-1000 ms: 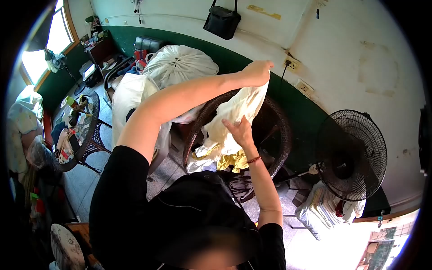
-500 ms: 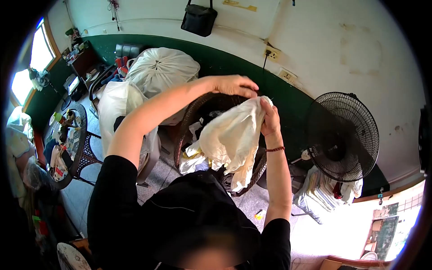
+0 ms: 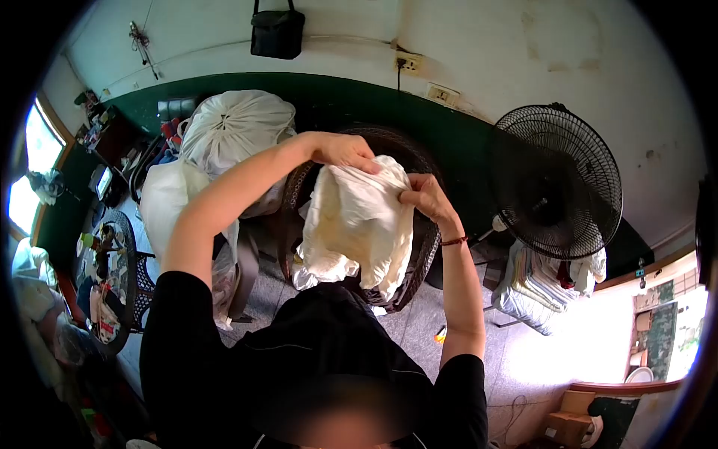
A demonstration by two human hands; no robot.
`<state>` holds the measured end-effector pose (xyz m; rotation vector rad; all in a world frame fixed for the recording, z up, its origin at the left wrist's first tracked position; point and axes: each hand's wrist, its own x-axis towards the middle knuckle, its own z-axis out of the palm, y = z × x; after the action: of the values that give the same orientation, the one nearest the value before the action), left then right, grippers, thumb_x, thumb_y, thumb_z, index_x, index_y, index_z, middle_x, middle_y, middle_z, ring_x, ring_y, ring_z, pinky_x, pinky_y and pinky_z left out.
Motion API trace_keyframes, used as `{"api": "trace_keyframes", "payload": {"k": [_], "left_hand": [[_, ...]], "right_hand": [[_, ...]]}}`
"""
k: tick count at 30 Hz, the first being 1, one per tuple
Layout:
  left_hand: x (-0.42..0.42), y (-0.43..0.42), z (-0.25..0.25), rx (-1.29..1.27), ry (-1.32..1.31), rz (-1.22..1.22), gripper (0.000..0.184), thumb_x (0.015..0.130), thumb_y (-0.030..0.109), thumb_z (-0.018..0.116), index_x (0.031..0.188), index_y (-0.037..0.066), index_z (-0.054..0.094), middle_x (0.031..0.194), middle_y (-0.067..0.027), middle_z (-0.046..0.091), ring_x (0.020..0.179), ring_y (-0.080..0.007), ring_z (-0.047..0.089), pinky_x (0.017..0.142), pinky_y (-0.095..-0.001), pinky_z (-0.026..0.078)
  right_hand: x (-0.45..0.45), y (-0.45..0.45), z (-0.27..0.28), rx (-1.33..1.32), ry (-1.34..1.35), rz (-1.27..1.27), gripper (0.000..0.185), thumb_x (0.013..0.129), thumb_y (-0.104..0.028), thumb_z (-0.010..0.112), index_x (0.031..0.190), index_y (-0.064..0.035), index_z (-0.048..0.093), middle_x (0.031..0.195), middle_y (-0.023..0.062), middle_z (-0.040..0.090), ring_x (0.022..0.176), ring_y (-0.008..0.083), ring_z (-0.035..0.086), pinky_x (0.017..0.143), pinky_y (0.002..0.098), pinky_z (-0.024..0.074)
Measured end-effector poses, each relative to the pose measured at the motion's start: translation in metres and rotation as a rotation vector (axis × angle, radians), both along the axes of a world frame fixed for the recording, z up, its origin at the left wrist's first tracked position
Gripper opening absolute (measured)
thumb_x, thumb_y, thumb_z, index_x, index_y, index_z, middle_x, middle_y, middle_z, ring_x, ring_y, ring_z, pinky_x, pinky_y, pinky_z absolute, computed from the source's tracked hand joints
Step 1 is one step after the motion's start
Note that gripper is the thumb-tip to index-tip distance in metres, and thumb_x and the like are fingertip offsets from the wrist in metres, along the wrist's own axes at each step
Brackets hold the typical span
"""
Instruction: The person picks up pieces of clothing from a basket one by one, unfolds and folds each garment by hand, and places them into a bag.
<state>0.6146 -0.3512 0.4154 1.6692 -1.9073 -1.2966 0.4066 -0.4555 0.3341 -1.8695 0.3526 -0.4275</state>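
Note:
A cream-white cloth garment (image 3: 363, 217) hangs from both of my hands, its lower folds falling loosely. My left hand (image 3: 350, 152) is closed on its upper edge at the left. At the upper right corner, my right hand (image 3: 428, 198) pinches the cloth, with a beaded bracelet on that wrist. Behind and below the garment is a round dark wicker chair (image 3: 430, 168); most of what lies in its seat is hidden by the cloth.
Full white cloth bundles (image 3: 239, 123) are at the left, against the green wall. A black standing fan (image 3: 557, 183) is at the right, near a stack of folded cloth (image 3: 538, 280). A cluttered round table (image 3: 108, 284) stands far left.
My left hand has come down and gripped the garment's upper edge, where before it was open above it. The garment is now spread wider between both hands. The view has shifted.

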Motion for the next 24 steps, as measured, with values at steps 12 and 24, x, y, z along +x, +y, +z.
{"api": "trace_keyframes", "payload": {"k": [12,24], "left_hand": [[0.08,0.048,0.009,-0.139,0.296,0.47,0.029,0.084,0.028,0.056,0.094,0.001,0.062,0.083,0.0004,0.059,0.074,-0.0053,0.052,0.069,-0.0209,0.042],[0.09,0.062,-0.038,-0.278,0.646,0.825,0.021,0.082,0.02,0.058,0.095,0.004,0.061,0.087,-0.0022,0.062,0.076,-0.0093,0.058,0.067,-0.0228,0.046]], "right_hand": [[-0.087,-0.069,-0.094,-0.06,0.286,-0.272,0.03,0.061,-0.018,0.069,0.081,0.003,0.063,0.064,0.005,0.059,0.059,0.0099,0.052,0.055,0.0262,0.0427],[-0.099,-0.074,-0.147,0.928,-0.481,-0.201,0.044,0.069,-0.01,0.064,0.108,0.0051,0.049,0.103,0.0144,0.058,0.095,0.0261,0.055,0.084,0.0374,0.0444]]}}
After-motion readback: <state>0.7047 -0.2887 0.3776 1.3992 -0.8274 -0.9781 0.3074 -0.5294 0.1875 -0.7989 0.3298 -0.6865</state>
